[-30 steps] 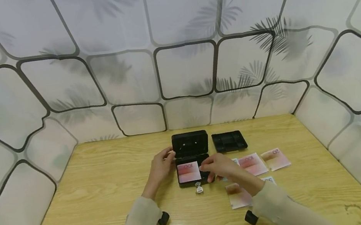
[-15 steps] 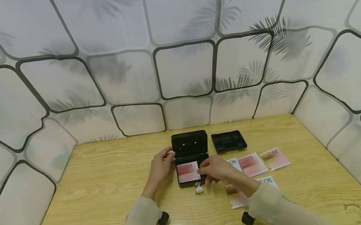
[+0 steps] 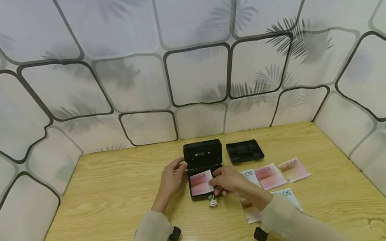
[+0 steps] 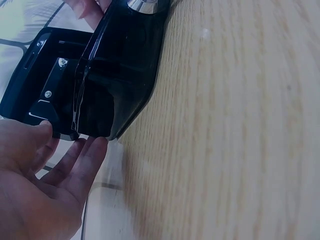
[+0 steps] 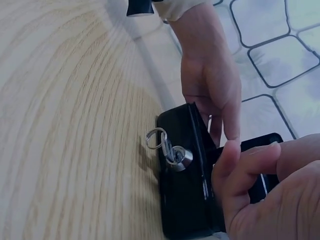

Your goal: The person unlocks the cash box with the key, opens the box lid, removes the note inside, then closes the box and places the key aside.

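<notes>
A black cash box stands on the table with its lid raised. Inside it lies a pink 100 banknote, its right edge between the thumb and fingers of my right hand. My left hand is at the box's left side; in the left wrist view, its nearly straight fingers touch the side wall and the thumb lies by the lid edge. Keys on a ring hang from the front lock. The right hand hides part of the box's interior.
A black compartment tray lies right of the box. Several banknotes are spread on the table further right, among them a 100 note, a 20 note and a 50 note. A patterned curtain surrounds the table.
My right hand has shifted slightly left and inward over the box, and the banknote's top edge now slants. More of the 50 notes shows. The left hand has stayed put.
</notes>
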A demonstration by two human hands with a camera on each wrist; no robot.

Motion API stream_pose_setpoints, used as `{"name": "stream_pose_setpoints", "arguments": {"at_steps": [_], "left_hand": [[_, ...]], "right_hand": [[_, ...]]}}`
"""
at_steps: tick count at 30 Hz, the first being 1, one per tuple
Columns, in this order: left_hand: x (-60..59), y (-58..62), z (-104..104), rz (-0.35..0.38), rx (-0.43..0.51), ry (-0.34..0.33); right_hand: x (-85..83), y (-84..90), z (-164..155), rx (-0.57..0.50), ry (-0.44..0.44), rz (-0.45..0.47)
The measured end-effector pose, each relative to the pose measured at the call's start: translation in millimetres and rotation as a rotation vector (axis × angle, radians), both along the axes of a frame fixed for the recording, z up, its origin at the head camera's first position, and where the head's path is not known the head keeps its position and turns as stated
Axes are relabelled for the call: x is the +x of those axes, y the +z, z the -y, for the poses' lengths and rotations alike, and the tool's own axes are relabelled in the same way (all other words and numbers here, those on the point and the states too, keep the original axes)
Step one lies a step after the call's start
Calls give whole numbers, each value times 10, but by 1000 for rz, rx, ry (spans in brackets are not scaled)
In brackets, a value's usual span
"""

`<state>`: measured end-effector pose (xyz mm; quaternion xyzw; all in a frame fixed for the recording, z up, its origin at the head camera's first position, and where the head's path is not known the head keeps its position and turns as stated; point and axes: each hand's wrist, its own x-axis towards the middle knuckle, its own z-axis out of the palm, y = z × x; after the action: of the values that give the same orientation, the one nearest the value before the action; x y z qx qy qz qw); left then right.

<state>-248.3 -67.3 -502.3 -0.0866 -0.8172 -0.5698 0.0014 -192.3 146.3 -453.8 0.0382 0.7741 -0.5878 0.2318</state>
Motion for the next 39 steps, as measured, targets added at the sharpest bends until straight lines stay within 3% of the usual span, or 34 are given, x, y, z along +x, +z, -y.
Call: {"name": "stream_pose_setpoints", "arguments": {"at_steps": [25,39], "left_hand": [[-9,-19,-30,6,49,12],[3,7,-29,37,31,15]], "right_hand": [[-132,-76,71,146,40,-69],[-143,-66,-2,130,6,-63]]}}
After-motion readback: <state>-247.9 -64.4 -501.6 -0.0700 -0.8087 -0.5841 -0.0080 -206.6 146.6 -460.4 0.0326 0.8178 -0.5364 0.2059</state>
